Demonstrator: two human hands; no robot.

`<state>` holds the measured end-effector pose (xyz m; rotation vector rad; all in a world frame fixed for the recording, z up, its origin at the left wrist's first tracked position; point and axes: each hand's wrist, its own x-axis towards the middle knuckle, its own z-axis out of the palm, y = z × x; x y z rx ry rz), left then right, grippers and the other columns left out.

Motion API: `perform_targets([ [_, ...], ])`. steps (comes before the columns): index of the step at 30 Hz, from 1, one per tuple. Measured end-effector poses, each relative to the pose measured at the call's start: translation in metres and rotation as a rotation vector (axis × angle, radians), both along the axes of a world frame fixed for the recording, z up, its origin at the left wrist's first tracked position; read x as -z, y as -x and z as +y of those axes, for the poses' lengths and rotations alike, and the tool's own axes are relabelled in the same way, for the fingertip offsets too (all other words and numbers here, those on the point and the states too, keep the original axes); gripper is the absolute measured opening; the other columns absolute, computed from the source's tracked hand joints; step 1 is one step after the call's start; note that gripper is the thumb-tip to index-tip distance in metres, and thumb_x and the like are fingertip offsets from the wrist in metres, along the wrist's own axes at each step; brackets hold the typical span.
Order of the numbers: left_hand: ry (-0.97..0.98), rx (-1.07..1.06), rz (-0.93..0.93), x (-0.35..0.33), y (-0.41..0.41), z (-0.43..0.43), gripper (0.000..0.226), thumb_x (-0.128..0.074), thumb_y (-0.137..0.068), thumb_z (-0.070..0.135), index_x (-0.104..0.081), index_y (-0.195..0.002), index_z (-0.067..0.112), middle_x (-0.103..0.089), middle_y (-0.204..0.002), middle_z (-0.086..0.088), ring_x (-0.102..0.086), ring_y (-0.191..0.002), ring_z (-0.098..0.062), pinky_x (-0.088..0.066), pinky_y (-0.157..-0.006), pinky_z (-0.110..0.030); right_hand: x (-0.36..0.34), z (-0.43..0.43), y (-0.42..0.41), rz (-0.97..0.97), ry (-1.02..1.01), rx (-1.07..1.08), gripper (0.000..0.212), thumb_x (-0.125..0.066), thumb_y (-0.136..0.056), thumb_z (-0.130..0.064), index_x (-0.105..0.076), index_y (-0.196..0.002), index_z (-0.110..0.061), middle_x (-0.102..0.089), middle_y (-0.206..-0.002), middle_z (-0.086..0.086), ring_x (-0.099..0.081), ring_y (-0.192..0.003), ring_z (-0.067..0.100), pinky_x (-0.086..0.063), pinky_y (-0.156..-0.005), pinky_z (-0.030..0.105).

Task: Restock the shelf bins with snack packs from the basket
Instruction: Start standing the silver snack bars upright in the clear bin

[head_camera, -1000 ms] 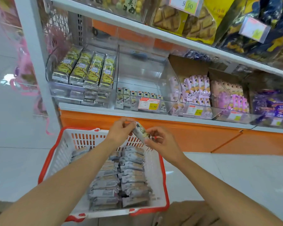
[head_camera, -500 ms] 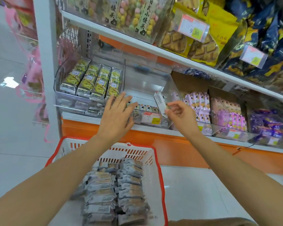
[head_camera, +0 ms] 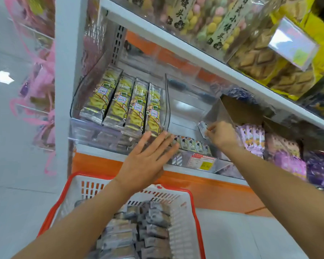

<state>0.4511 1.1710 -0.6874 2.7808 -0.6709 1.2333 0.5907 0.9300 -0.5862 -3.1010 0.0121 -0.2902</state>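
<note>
My left hand is flat and wide, fingers straight and fanned. Its tips lie over the front lip of the clear plastic bins, though I cannot tell whether they press on it. My right hand is inside the middle bin, a smooth see-through trough with a curved divider on its left. Thumb and fingers pinch 1 snack pack (small, oblong, crinkly silver foil, held tilted) close to the bin's right wall. Just below it, a row of small packs stands upright along the near edge of that bin, behind a red and yellow price label. In the left bin lie 4 long glossy packs, printed yellow and green, side by side and sloping toward me. Nearest to me, under both forearms, sits the basket, white slotted plastic with a red rim. It holds stacked grey-brown packs in blurred rows.
</note>
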Motion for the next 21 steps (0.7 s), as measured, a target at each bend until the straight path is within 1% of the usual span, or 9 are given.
perform_targets([
  [3, -0.005, 0.008, -0.046, 0.006, -0.006, 0.000, 0.065, -0.046, -0.086, 0.027, -0.039, -0.150, 0.017, -0.036, -0.155, -0.007, -0.021, -0.146, -0.023, 0.003, -0.122, -0.049, 0.014, 0.001, -0.013, 0.040, 0.089, 0.041, 0.016, -0.067, -0.089, -0.026, -0.078, -0.091, -0.014, -0.073, -0.088, 0.015, -0.067, -0.085, 0.032, -0.057, -0.077, 0.039],
  [7, -0.009, 0.018, -0.069, 0.009, -0.009, -0.001, 0.064, -0.052, -0.087, 0.027, -0.039, -0.149, 0.017, -0.035, -0.155, -0.007, -0.022, -0.146, -0.024, 0.004, -0.121, -0.049, 0.022, 0.001, -0.024, 0.087, 0.176, 0.020, 0.017, -0.064, -0.092, -0.023, -0.077, -0.098, -0.014, -0.074, -0.096, 0.015, -0.067, -0.090, 0.031, -0.054, -0.082, 0.038],
  [9, 0.008, 0.021, -0.074, 0.009, -0.010, -0.003, 0.064, -0.053, -0.087, 0.027, -0.041, -0.149, 0.017, -0.036, -0.155, -0.006, -0.023, -0.146, -0.023, 0.004, -0.122, -0.049, 0.024, -0.001, -0.028, 0.096, 0.172, 0.010, 0.016, -0.064, -0.091, -0.020, -0.077, -0.097, -0.012, -0.074, -0.095, 0.014, -0.068, -0.088, 0.029, -0.053, -0.086, 0.037],
  [10, 0.007, 0.021, -0.076, 0.010, -0.011, -0.004, 0.064, -0.053, -0.087, 0.028, -0.041, -0.149, 0.017, -0.036, -0.155, -0.006, -0.022, -0.146, -0.024, 0.005, -0.122, -0.049, 0.024, -0.002, -0.030, 0.102, 0.170, 0.009, 0.015, -0.065, -0.091, -0.019, -0.077, -0.094, -0.012, -0.074, -0.091, 0.013, -0.068, -0.083, 0.027, -0.052, -0.084, 0.034],
  [12, -0.007, 0.014, -0.074, 0.010, -0.012, -0.005, 0.066, -0.055, -0.086, 0.030, -0.039, -0.149, 0.017, -0.037, -0.154, -0.006, -0.022, -0.146, -0.024, 0.006, -0.121, -0.050, 0.025, -0.001, -0.031, 0.132, 0.194, 0.025, 0.013, -0.067, -0.089, -0.018, -0.076, -0.082, -0.012, -0.071, -0.079, 0.010, -0.062, -0.072, 0.023, -0.047, -0.073, 0.027],
  [14, -0.014, 0.002, -0.067, 0.010, -0.012, -0.005, 0.069, -0.059, -0.084, 0.031, -0.039, -0.149, 0.018, -0.040, -0.153, -0.006, -0.023, -0.145, -0.024, 0.007, -0.121, -0.050, 0.025, 0.000, -0.031, 0.168, 0.233, 0.040, 0.017, -0.068, -0.087, -0.017, -0.068, -0.070, -0.017, -0.064, -0.070, 0.006, -0.057, -0.067, 0.021, -0.042, -0.068, 0.025],
  [16, -0.019, -0.006, -0.056, 0.010, -0.011, -0.004, 0.073, -0.063, -0.083, 0.033, -0.038, -0.149, 0.018, -0.040, -0.153, -0.006, -0.024, -0.145, -0.024, 0.007, -0.121, -0.050, 0.026, 0.000, -0.033, 0.195, 0.253, 0.046, 0.015, -0.069, -0.086, -0.018, -0.069, -0.072, -0.017, -0.064, -0.073, 0.005, -0.057, -0.069, 0.020, -0.044, -0.069, 0.025],
  [18, -0.027, -0.011, -0.045, 0.010, -0.010, -0.004, 0.074, -0.064, -0.083, 0.035, -0.036, -0.149, 0.018, -0.040, -0.153, -0.006, -0.023, -0.146, -0.025, 0.008, -0.121, -0.051, 0.026, 0.000, -0.036, 0.219, 0.255, 0.053, 0.008, -0.071, -0.085, -0.018, -0.073, -0.079, -0.013, -0.068, -0.081, 0.007, -0.062, -0.074, 0.022, -0.049, -0.074, 0.027],
  [21, -0.037, -0.017, -0.022, 0.007, -0.008, -0.004, 0.074, -0.064, -0.083, 0.035, -0.036, -0.149, 0.018, -0.041, -0.153, -0.005, -0.019, -0.146, -0.027, 0.009, -0.120, -0.052, 0.025, -0.002, -0.035, 0.252, 0.281, 0.051, 0.014, -0.066, -0.088, -0.019, -0.072, -0.084, -0.007, -0.071, -0.087, 0.011, -0.067, -0.082, 0.026, -0.053, -0.076, 0.031],
])
